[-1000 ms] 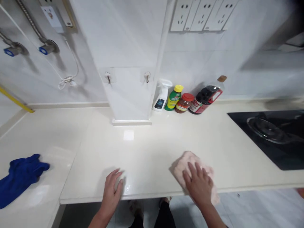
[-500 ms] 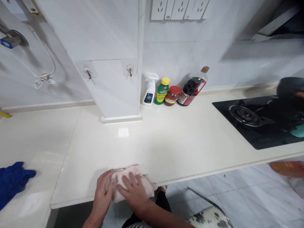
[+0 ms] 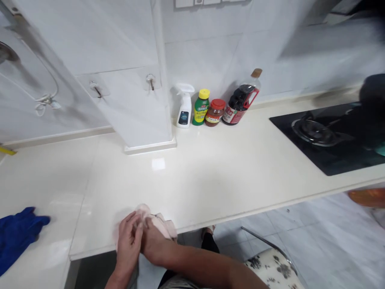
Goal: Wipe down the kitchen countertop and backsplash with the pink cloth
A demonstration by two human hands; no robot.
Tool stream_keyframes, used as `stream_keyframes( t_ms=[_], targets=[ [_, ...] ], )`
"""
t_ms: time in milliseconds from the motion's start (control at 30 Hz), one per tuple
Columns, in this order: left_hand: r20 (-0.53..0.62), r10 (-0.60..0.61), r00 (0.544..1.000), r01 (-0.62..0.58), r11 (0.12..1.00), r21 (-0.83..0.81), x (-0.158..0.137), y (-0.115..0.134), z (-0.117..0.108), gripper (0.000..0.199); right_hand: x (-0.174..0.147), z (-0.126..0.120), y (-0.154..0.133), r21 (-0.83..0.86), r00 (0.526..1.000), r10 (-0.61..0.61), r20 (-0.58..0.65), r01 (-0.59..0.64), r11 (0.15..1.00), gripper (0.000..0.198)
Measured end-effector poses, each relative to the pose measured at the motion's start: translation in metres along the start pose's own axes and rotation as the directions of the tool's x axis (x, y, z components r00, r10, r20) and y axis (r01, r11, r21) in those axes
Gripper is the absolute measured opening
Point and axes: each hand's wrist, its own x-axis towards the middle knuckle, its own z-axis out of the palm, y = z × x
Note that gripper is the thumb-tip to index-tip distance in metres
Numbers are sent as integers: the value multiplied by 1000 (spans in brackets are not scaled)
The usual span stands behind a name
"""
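Note:
A pale pink cloth (image 3: 161, 224) lies bunched at the front edge of the cream countertop (image 3: 210, 176). My left hand (image 3: 128, 241) and my right hand (image 3: 153, 243) are pressed together on it, both gripping the cloth. Part of the cloth hangs over the counter's edge under my hands. My right forearm crosses in from the lower right.
A blue cloth (image 3: 16, 235) lies at the far left. A white spray bottle (image 3: 184, 106), a green bottle (image 3: 201, 106), a red-lidded jar (image 3: 214, 112) and a dark sauce bottle (image 3: 240, 100) stand by the wall. A black gas hob (image 3: 325, 136) is at right, a stool (image 3: 270, 269) below.
My right hand slid the pink cloth left along the counter's front edge to my left hand. Both hands have closed on it and bunched it up.

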Motion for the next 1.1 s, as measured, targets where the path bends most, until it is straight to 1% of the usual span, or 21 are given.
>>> stream_keyframes(
  t_ms=[67,100,167,233,300,400,500,567,633,700,733,800,867,900,933,967,1000,1033,1067,1100],
  targets=[
    [35,28,999,-29,999,30,0,-11,10,37,-46,-1,36,-5,1000,22,-1,-22,1000,47],
    [53,54,997,-57,997,48,0,-15,17,37,-71,-2,54,3,998,58,-10,-58,998,48],
    [88,128,988,-136,987,85,2,-21,34,36,-126,-6,87,45,983,180,-21,-179,983,50],
    [103,204,974,-215,970,110,8,-19,52,34,-182,-15,122,51,944,329,-15,-328,943,52],
    [99,269,958,-280,951,128,14,-12,69,32,-236,-28,160,-3,898,440,-6,-440,898,54],
    [87,304,949,-316,926,208,23,2,90,31,-314,-54,220,-106,809,587,-23,-586,803,59],
    [82,307,948,-316,891,324,26,13,101,32,-385,-83,278,-204,709,702,-70,-699,685,60],
    [80,334,939,-339,864,372,26,15,104,33,-428,-99,311,-276,626,772,-114,-766,581,63],
    [76,363,929,-362,841,403,27,16,104,33,-462,-110,337,-308,534,824,-189,-829,467,67],
    [80,371,925,-367,823,434,28,15,104,33,-482,-115,350,-305,462,844,-274,-874,379,65],
    [87,366,927,-364,815,451,29,15,103,33,-486,-114,352,-291,426,849,-312,-894,342,62],
    [108,346,932,-353,798,489,30,16,102,35,-485,-109,347,-247,351,864,-361,-929,274,58],
    [139,311,940,-335,777,532,31,19,102,39,-476,-101,333,-200,282,885,-371,-955,221,52],
    [156,291,944,-327,766,554,31,20,102,41,-471,-96,325,-182,261,893,-366,-962,206,49],
    [167,272,948,-318,755,574,32,22,102,42,-466,-92,316,-175,257,897,-359,-963,206,46],
    [175,257,950,-310,744,591,32,23,102,43,-463,-89,308,-164,263,901,-345,-962,218,43],
    [180,246,952,-304,736,605,32,24,101,44,-461,-87,301,-133,264,911,-318,-963,233,40],
    [179,241,954,-300,730,614,32,25,101,45,-462,-87,295,-78,254,927,-275,-967,242,36],
    [177,239,955,-297,726,620,32,25,101,46,-466,-89,291,3,229,948,-220,-972,235,33],
    [174,237,956,-293,723,625,32,24,102,48,-471,-94,288,104,187,969,-163,-973,205,33]
  ],
)
